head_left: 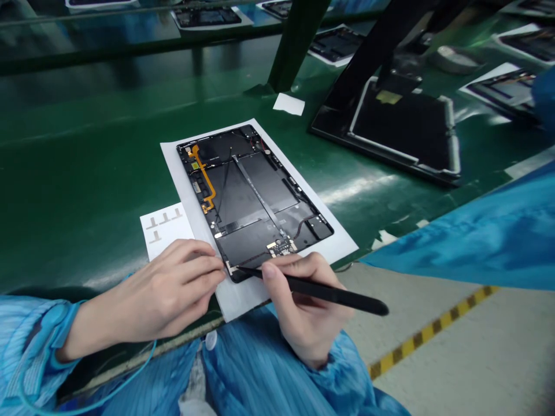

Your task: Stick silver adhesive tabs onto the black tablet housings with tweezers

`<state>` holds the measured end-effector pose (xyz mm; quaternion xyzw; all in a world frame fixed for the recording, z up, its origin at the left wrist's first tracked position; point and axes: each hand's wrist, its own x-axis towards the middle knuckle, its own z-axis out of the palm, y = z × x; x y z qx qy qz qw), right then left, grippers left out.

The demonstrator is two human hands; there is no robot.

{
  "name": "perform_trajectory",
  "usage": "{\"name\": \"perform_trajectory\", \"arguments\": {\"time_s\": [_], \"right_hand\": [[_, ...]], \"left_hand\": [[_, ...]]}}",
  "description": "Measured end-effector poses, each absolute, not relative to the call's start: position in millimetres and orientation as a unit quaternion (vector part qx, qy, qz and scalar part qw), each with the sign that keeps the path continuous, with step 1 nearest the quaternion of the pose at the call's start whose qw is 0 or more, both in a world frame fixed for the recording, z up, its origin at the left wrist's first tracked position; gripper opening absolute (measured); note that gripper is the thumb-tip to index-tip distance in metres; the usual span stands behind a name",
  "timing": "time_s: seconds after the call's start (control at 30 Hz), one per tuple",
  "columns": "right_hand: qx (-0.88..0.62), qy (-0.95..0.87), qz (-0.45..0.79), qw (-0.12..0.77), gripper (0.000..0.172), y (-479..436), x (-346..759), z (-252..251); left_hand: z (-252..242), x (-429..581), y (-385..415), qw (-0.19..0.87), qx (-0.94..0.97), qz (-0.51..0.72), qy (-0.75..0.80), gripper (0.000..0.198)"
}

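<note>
An opened tablet housing (243, 248) lies on white paper (342, 242), its orange flex cable (208, 188), long grey ribbon cable (258, 193) and small circuit board (281, 247) exposed. My right hand (307, 306) is closed round black tweezers (338, 294). Their tip reaches the near left corner of the housing, beside a small pale strip (229, 267). At that same corner my left hand (173, 289) holds the housing's edge, fingers bent and close together; whether a small piece is pinched there is hidden. Under the left hand's far side is a white sheet (167, 222) with several grey T-shaped stickers.
A black fixture with a pale-edged frame (403, 133) stands on the green bench (87, 162) to the right. Further tablet housings (336, 43) sit behind a green post (299, 43). A blue sleeve (477, 231) comes in from the right. A blue cord (130, 361) hangs from my left wrist.
</note>
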<state>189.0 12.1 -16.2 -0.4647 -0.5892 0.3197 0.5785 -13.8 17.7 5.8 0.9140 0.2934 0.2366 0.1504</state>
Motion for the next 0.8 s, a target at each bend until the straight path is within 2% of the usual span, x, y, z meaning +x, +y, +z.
{"name": "perform_trajectory", "arguments": {"time_s": [0.2, 0.37, 0.67, 0.8], "right_hand": [[-0.469, -0.579, 0.33, 0.58, 0.02, 11.3, 187.5, -15.4], [-0.467, -0.575, 0.334, 0.583, 0.02, 11.7, 187.3, -14.5], [-0.477, -0.617, 0.299, 0.55, 0.015, 14.8, 197.4, -11.0], [-0.469, -0.593, 0.34, 0.56, 0.014, 16.8, 198.0, -9.9]], "left_hand": [[5.6, -13.3, 15.8, 0.163, 0.903, 0.259, 0.301, 0.026], [7.3, -12.6, 13.3, 0.161, 0.914, 0.213, 0.305, 0.029], [12.2, -7.8, 15.2, 0.138, 0.916, 0.201, 0.317, 0.026], [13.3, -7.8, 15.1, 0.137, 0.918, 0.195, 0.317, 0.026]]}}
